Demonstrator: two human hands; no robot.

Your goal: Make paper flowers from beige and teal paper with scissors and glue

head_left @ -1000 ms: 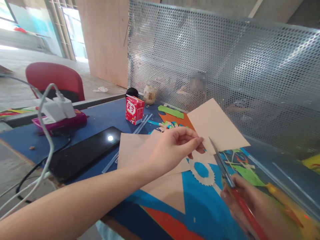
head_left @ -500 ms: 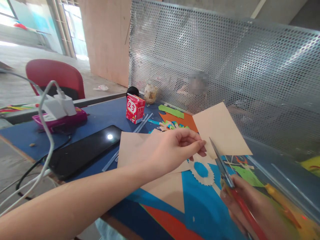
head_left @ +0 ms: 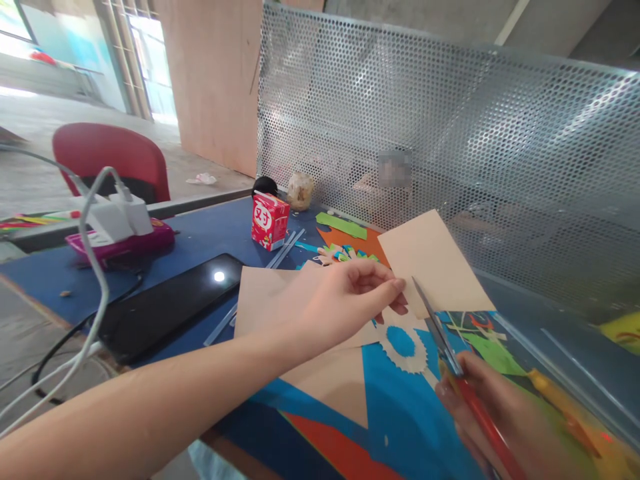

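The metal screen (head_left: 450,153) blocks the far side. On the left, past the juice box (head_left: 269,220), the blue table (head_left: 210,230) looks open.

Left hand (head_left: 345,300): I see it pinching the tan card (head_left: 433,263) at its near edge.
Right hand (head_left: 500,413): gripping red-handled scissors (head_left: 450,360), blade tips at the card's edge.
Behind: red carton (head_left: 269,220), black tablet (head_left: 167,303).

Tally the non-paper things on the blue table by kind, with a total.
Scissors: 1, in the right hand
Drink carton: 1
Tablet: 1
Pink case: 1
White charger block: 1
Jar: 1
Total: 6
The left hand holds tan paper, not counted.
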